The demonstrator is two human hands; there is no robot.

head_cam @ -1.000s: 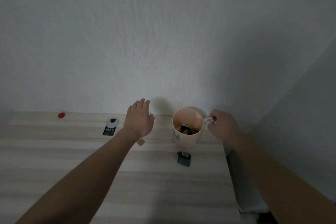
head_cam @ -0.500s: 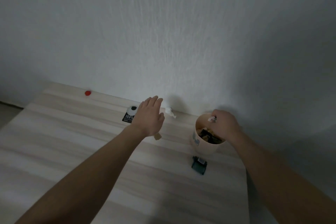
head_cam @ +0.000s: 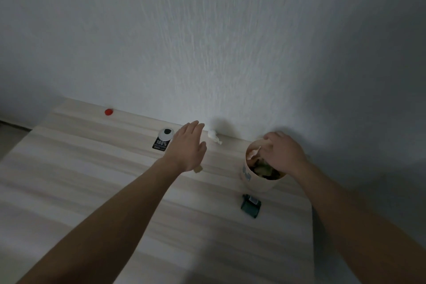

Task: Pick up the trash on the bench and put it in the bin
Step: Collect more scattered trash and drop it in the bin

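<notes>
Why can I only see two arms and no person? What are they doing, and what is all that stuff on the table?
The camera sits on the person's head and looks down, so you see only their arms, as if through their eyes. They are tidying trash off a pale wooden bench into a small round bin by the wall. The right hand is over the bin's mouth, right above the trash already inside; I cannot tell if it holds anything. The left hand is flat and open above the bench, holding nothing. Still lying around: a white crumpled scrap near the wall, a black-and-white wrapper, a red cap far off, a dark green packet in front of the bin, and a small tan bit peeking out under the left hand.
</notes>
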